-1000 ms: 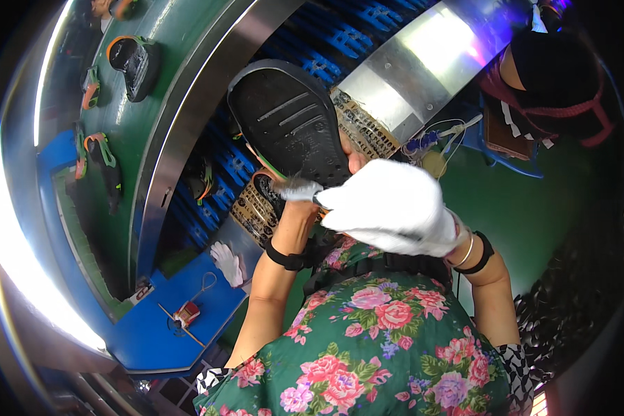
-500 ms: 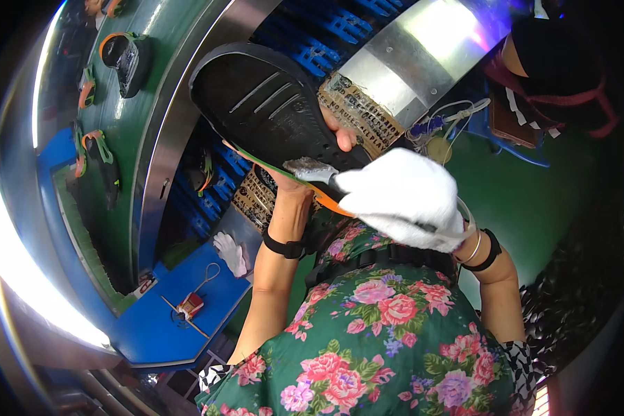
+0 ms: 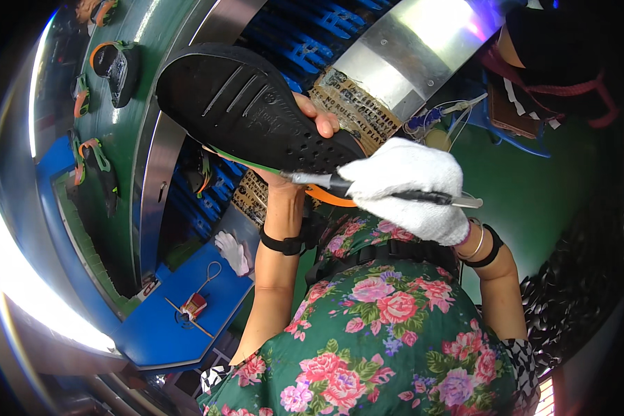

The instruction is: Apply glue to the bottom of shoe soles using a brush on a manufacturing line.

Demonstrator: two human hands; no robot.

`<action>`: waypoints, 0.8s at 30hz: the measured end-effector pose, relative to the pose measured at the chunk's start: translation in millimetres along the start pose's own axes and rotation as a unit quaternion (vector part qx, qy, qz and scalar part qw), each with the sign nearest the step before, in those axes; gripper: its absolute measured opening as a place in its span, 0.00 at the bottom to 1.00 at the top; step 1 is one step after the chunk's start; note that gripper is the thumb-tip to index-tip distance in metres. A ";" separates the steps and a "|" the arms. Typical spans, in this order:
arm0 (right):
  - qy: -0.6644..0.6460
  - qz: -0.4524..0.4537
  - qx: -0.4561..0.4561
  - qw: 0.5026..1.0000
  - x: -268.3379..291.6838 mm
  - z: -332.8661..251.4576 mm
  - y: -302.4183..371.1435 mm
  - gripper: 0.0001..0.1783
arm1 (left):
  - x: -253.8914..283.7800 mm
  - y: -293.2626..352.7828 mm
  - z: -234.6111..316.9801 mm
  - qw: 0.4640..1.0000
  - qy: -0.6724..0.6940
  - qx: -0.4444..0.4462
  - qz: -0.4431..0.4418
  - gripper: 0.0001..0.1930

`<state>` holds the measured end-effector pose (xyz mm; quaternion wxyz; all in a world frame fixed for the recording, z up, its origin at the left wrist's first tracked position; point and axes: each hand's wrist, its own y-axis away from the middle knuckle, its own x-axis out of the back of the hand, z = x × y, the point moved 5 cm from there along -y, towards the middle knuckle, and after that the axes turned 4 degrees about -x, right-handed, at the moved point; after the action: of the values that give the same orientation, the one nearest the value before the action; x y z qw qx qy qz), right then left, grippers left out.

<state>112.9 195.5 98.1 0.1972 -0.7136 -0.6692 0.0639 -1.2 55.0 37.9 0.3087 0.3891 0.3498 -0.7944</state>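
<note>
The person holds a black rubber shoe sole with an orange and green edge [image 3: 256, 111] up in front of the chest, tread side towards the camera. The bare left hand [image 3: 305, 132] grips it from behind, fingers curling over the far rim, thumb side hidden. The right hand [image 3: 405, 187], in a white cotton glove, is clenched round a thin dark-handled brush [image 3: 388, 194] whose tip meets the sole's near edge, right at the orange strip. How much of that edge is already worked cannot be told; no fresh coat shows plainly, so by the look of it most of the rim is left. Room is tight above: a shiny curved metal guard [image 3: 423, 41] and blue plastic racks [image 3: 291, 41] sit just behind the sole. To the left, a green conveyor [image 3: 128, 139] carries more soles, well apart. Lower left, a blue worktop [image 3: 166, 333] holds a spare white glove [image 3: 232, 253]. The right side, over the green floor [image 3: 534, 194], is the open way.
</note>
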 end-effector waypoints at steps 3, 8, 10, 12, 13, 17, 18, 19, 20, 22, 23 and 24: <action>-0.009 0.009 -0.018 1.000 -0.1 0.2 1.4 0.10 | 5.3 -1.5 3.3 1.000 -0.001 -0.029 -0.009 0.35; -0.077 0.018 -0.072 0.994 -0.5 10.6 2.5 0.08 | 28.7 6.3 1.9 0.997 -0.063 -0.003 0.044 0.49; -0.089 0.038 -0.089 0.991 3.8 13.5 4.7 0.08 | 22.7 2.6 0.8 0.998 -0.061 0.008 0.020 0.47; -0.028 0.001 -0.043 0.999 5.8 9.1 4.8 0.10 | 16.8 -0.9 4.0 0.999 -0.020 -0.038 0.023 0.46; -0.038 -0.016 -0.049 0.998 4.1 7.3 4.6 0.10 | 16.1 -0.9 3.5 0.999 -0.020 -0.038 0.024 0.46; -0.074 -0.008 -0.072 0.995 5.2 15.0 6.5 0.10 | 21.1 -0.4 3.5 1.000 -0.022 -0.012 0.009 0.41; -0.074 -0.008 -0.073 0.995 6.1 15.8 6.7 0.10 | 21.5 -0.7 2.4 1.000 -0.020 0.009 -0.001 0.37; -0.069 0.008 -0.072 0.995 8.7 16.4 6.9 0.10 | 21.9 -0.9 1.8 1.000 -0.019 0.010 -0.001 0.37; -0.064 0.025 -0.071 0.995 11.5 16.8 7.3 0.10 | 21.9 -1.3 1.3 1.000 -0.021 0.011 0.000 0.37; -0.043 0.009 -0.058 0.997 11.9 12.9 7.1 0.10 | 21.0 -1.8 1.3 1.000 -0.023 0.012 0.003 0.37; -0.036 -0.001 -0.065 0.997 9.9 11.5 6.9 0.09 | 20.7 -2.1 1.4 1.000 -0.017 0.015 0.003 0.37; -0.027 -0.011 -0.073 0.997 9.0 10.9 7.2 0.09 | 20.4 -2.9 0.6 1.000 -0.010 0.018 0.003 0.37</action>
<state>116.6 206.2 87.0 0.1267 -0.7167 -0.6850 0.0321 -14.0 51.7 22.1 0.3073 0.3875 0.3308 -0.8037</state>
